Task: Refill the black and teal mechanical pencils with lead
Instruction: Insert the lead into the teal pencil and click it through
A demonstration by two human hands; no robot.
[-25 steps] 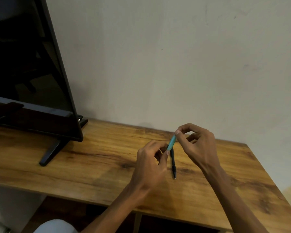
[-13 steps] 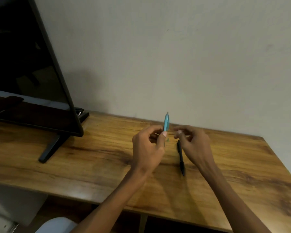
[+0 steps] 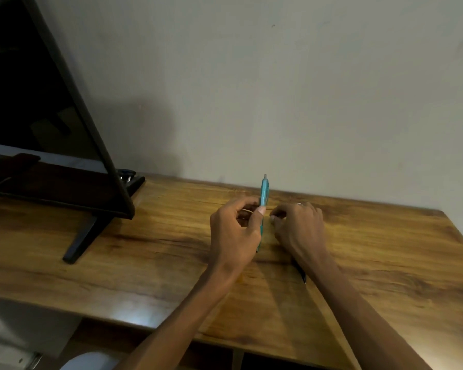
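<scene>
Thumb and curled fingers of the left hand (image 3: 234,231) pinch the teal pencil (image 3: 264,193) near its middle, holding it almost upright at the centre of the frame, its upper end above the knuckles. Just right of it, the right hand (image 3: 297,228) is curled low over the desk (image 3: 145,263), fingertips drawn together; whether they grip anything cannot be told. A ring (image 3: 300,204) sits on one finger. The black pencil (image 3: 301,273) lies on the desk under the right wrist, only its lower end showing. A monitor (image 3: 38,116) fills the upper left.
</scene>
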